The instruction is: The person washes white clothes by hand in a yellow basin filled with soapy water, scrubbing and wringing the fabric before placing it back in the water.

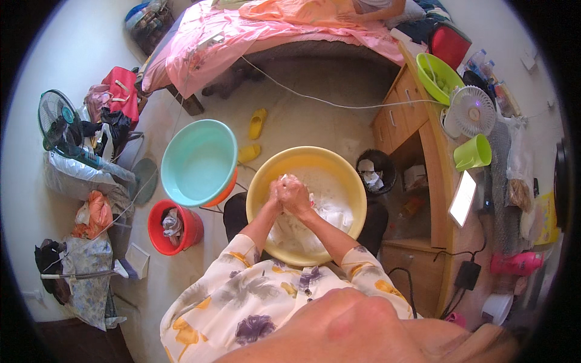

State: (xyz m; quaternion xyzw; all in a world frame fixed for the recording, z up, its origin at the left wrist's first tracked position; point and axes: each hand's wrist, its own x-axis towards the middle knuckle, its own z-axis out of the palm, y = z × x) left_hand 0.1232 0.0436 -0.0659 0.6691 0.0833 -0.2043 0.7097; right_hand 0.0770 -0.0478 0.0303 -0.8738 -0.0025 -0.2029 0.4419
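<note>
A large yellow plastic basin (pixel 356 181) is right in front of me, between my knees. Inside it lies wet white cloth (pixel 333 215) in sudsy water. My left hand (pixel 275 189) and my right hand (pixel 294 195) are pressed together over the basin's left half. The fingers of both are curled against each other, with a little white foam or cloth showing at the top; what lies between the palms is hidden. A small red and white patch shows beside my right wrist, on the cloth.
A turquoise basin (pixel 199 163) rests on an orange support at the left, above a red bucket (pixel 156 227) holding cloth. Yellow slippers (pixel 258 123) and a black waste bin (pixel 390 170) flank the far rim. Right stands a wooden desk (pixel 435 159); a person's arm (pixel 376 14) rests on the bed.
</note>
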